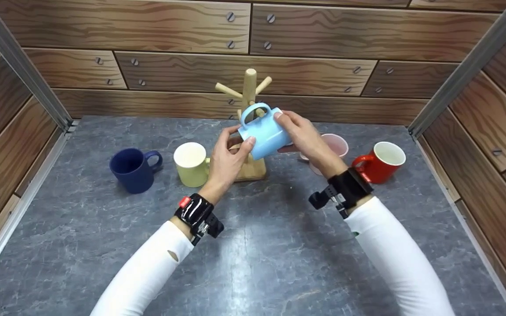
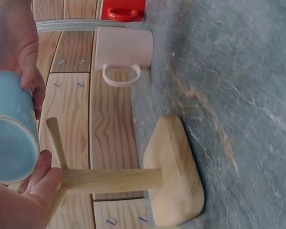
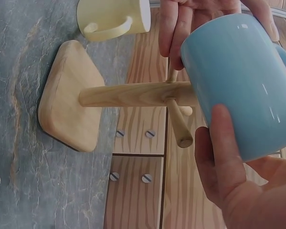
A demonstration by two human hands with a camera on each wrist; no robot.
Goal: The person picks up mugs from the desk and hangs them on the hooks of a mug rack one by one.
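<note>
Both arms [image 1: 143, 267] stretch toward the worktop's back edge [image 1: 160, 120], left grip [image 1: 225, 161] and right grip [image 1: 305, 137] raised close together, their fingers [image 3: 169, 28] pinching.

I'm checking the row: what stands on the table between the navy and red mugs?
The yellow mug, wooden rack and pink mug, in the head view.

Head view: above my white-sleeved arms [image 1: 143, 270], facing forward and down over the grey marbled tabletop [image 1: 253, 272]. Both my wrist views: much closer, rolled sideways, sharing the glossy light-blue handled mug [image 3: 243, 86] and pale wooden peg stand [image 3: 133, 94], left facing rightward, right leftward.
</note>
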